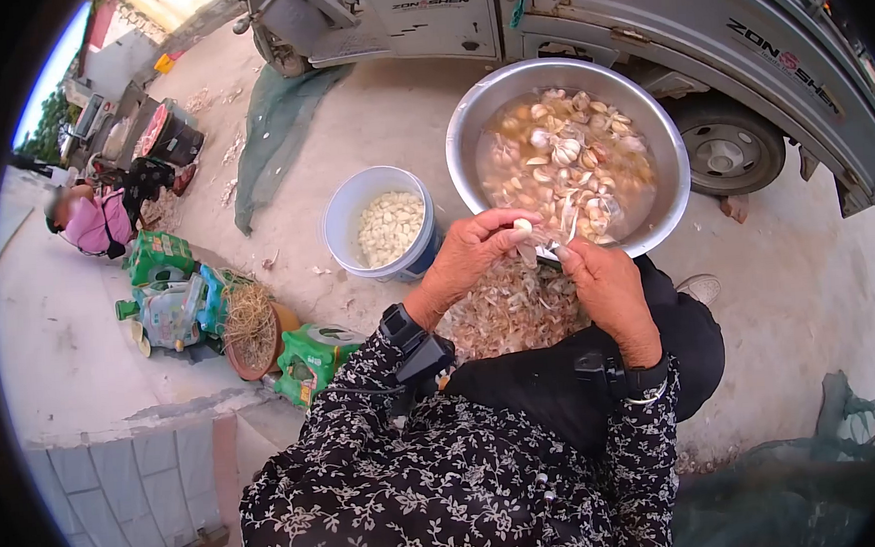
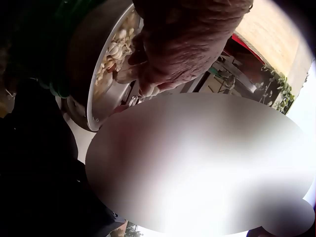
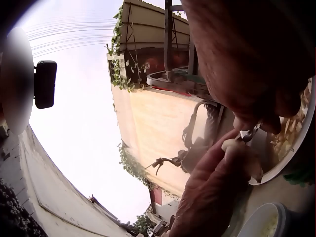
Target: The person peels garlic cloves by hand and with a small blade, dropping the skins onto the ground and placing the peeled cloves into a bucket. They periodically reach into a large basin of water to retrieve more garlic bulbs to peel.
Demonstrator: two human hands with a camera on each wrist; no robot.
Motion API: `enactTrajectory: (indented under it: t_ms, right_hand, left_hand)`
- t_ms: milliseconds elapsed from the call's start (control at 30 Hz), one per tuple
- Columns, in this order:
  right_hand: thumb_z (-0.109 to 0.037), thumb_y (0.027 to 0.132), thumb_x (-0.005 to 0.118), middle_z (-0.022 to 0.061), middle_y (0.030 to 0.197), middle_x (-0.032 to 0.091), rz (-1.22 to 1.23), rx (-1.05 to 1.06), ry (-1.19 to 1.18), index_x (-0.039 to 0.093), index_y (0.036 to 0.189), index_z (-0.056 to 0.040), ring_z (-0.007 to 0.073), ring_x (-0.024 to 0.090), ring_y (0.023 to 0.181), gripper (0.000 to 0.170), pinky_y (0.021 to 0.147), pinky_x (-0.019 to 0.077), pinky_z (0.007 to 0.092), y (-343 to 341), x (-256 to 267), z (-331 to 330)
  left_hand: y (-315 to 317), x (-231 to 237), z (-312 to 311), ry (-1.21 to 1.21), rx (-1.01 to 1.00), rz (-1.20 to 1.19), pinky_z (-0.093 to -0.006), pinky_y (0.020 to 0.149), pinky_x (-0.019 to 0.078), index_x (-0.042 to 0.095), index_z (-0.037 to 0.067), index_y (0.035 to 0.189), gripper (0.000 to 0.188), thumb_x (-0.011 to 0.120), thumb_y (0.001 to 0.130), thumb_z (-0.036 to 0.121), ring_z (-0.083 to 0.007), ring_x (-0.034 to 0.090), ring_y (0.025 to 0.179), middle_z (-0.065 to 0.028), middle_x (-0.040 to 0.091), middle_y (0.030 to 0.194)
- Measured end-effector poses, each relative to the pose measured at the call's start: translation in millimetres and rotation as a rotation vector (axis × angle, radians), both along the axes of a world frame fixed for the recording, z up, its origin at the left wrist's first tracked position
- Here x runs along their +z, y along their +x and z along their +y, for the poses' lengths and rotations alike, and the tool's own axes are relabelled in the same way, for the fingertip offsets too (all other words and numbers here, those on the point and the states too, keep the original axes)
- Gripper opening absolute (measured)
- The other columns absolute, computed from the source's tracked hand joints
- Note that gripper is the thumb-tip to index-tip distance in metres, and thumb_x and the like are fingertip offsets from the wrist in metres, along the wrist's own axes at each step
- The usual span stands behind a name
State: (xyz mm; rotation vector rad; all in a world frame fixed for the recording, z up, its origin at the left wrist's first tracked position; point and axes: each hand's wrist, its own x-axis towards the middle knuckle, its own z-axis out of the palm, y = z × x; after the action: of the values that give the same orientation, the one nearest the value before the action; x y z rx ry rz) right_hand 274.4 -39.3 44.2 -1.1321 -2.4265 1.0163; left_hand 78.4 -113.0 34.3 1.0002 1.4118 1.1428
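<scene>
Garlic clove: I'm seeing it showing right of frame centre.
Left grip: pinching it between the tips.
Right grip: holding a metal tool.

pass: narrow floor strip between bucket and basin | blocks: raised basin wall, vehicle just beyond

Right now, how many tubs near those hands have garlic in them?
2: the big metal basin, and the smaller bucket to its left, with peeled cloves. I see no others.
</scene>
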Motion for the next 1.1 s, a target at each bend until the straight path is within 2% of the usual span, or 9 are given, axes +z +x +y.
enactTrajectory:
  t_ms: [33,100,233,533,600,867,967,1033,1100]
  right_hand:
    - [-0.032,0.094,0.049,0.0175,0.073,0.062,0.004,0.003,0.002,0.061,0.090,-0.0076,0.0385,0.061,0.071,0.027,0.063,0.0455,0.0488,0.6,-0.6,-0.6]
    - [-0.033,0.094,0.049,0.0180,0.073,0.062,-0.011,0.005,-0.031,0.061,0.091,-0.0079,0.0385,0.061,0.072,0.028,0.064,0.0457,0.0484,1.1,-2.4,-1.2]
    - [-0.033,0.094,0.049,0.0184,0.074,0.062,-0.025,0.043,-0.041,0.061,0.092,-0.0071,0.0386,0.061,0.073,0.029,0.065,0.0458,0.0478,0.4,-6.7,-1.8]
    - [-0.035,0.094,0.048,0.0180,0.077,0.063,0.270,-0.056,-0.101,0.060,0.096,-0.0074,0.0392,0.061,0.075,0.030,0.066,0.0460,0.0463,-8.2,-3.2,-2.2]
    - [-0.034,0.094,0.048,0.0182,0.078,0.063,0.067,-0.030,-0.077,0.061,0.098,-0.0066,0.0392,0.061,0.076,0.030,0.066,0.0460,0.0457,-8.4,1.2,-3.4]
    - [-0.030,0.094,0.050,0.0177,0.076,0.063,0.243,-0.018,-0.200,0.061,0.093,-0.0045,0.0383,0.061,0.076,0.028,0.066,0.0462,0.0444,-5.7,-13.8,0.0]
    - [-0.029,0.094,0.050,0.0170,0.074,0.062,0.231,0.012,-0.265,0.061,0.090,-0.0036,0.0366,0.060,0.073,0.028,0.065,0.0459,0.0418,-4.2,-12.6,1.1]
    - [-0.029,0.093,0.050,0.0165,0.073,0.061,0.229,0.051,-0.321,0.061,0.089,-0.0031,0.0355,0.060,0.071,0.028,0.065,0.0457,0.0404,-5.2,-12.5,0.3]
    - [-0.029,0.093,0.050,0.0158,0.071,0.061,0.278,0.032,-0.341,0.061,0.085,-0.0028,0.0337,0.059,0.070,0.029,0.066,0.0452,0.0391,-5.8,-14.9,-1.5]
  left_hand:
    - [-0.5,-6.8,-0.5,0.002,0.003,0.004,-0.0191,0.068,0.0458,0.064,0.008,0.114,0.024,0.060,0.092,0.016,-0.0035,0.054,0.077,0.0014,0.063,0.104]
    - [0.6,-22.7,1.8,0.079,0.213,-0.621,-0.0173,0.065,0.0447,0.059,0.004,0.119,0.030,0.061,0.092,0.016,-0.0034,0.055,0.077,0.0003,0.062,0.102]
    - [-0.7,-24.0,1.8,0.097,0.166,-0.736,-0.0167,0.056,0.0410,0.056,0.001,0.116,0.030,0.062,0.090,0.014,-0.0041,0.052,0.069,0.0013,0.060,0.091]
    - [6.3,-18.0,-1.4,0.185,0.182,-0.096,-0.0161,0.056,0.0386,0.059,0.002,0.109,0.026,0.067,0.085,0.007,-0.0034,0.050,0.067,-0.0013,0.063,0.089]
    - [8.4,-16.3,-1.6,0.203,0.180,-0.111,-0.0161,0.057,0.0384,0.059,0.002,0.109,0.026,0.067,0.085,0.006,-0.0032,0.049,0.067,-0.0020,0.064,0.091]
    - [12.0,-12.7,-0.1,0.156,0.150,-0.276,-0.0171,0.057,0.0382,0.059,0.002,0.111,0.027,0.067,0.085,0.006,-0.0031,0.047,0.068,-0.0026,0.063,0.096]
    - [10.3,-17.4,-0.6,0.092,0.126,-0.417,-0.0174,0.056,0.0377,0.058,0.002,0.111,0.026,0.065,0.087,0.010,-0.0045,0.047,0.068,-0.0021,0.061,0.091]
    - [9.1,-26.3,0.4,0.034,-0.049,-1.088,-0.0175,0.055,0.0374,0.057,0.003,0.111,0.025,0.063,0.089,0.013,-0.0064,0.048,0.067,-0.0014,0.058,0.086]
    - [13.7,-29.2,-0.4,0.009,-0.024,-1.101,-0.0176,0.055,0.0372,0.057,0.004,0.111,0.024,0.062,0.090,0.015,-0.0072,0.048,0.067,-0.0012,0.056,0.084]
